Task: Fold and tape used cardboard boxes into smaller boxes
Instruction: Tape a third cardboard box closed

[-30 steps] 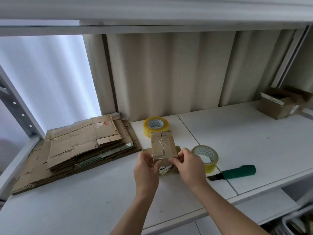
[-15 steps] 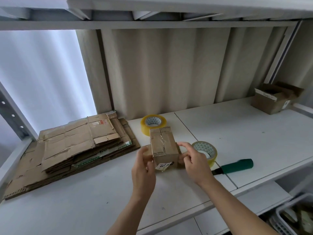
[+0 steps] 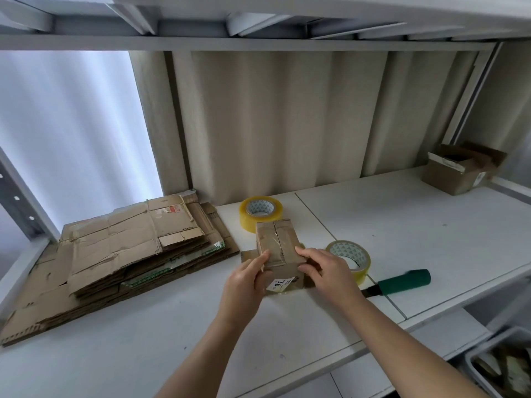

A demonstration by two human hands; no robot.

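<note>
A small brown cardboard box (image 3: 277, 245), taped along its top seam and bearing a white label on its near face, sits on the white shelf (image 3: 143, 340). My left hand (image 3: 245, 278) grips its left side with fingers curled onto the top edge. My right hand (image 3: 324, 272) grips its right side the same way. Two rolls of yellowish tape lie close by: one (image 3: 260, 212) just behind the box, another (image 3: 349, 258) to the right, partly hidden by my right hand.
A stack of flattened cardboard (image 3: 115, 254) lies at the left. A green-handled knife (image 3: 400, 281) rests right of the tape near the front edge. An open cardboard box (image 3: 459, 170) stands at the far right back. A bin (image 3: 500, 366) sits below right.
The box has come down from being held upright to resting on the shelf. Both hands have closed on its sides again after loosening briefly.
</note>
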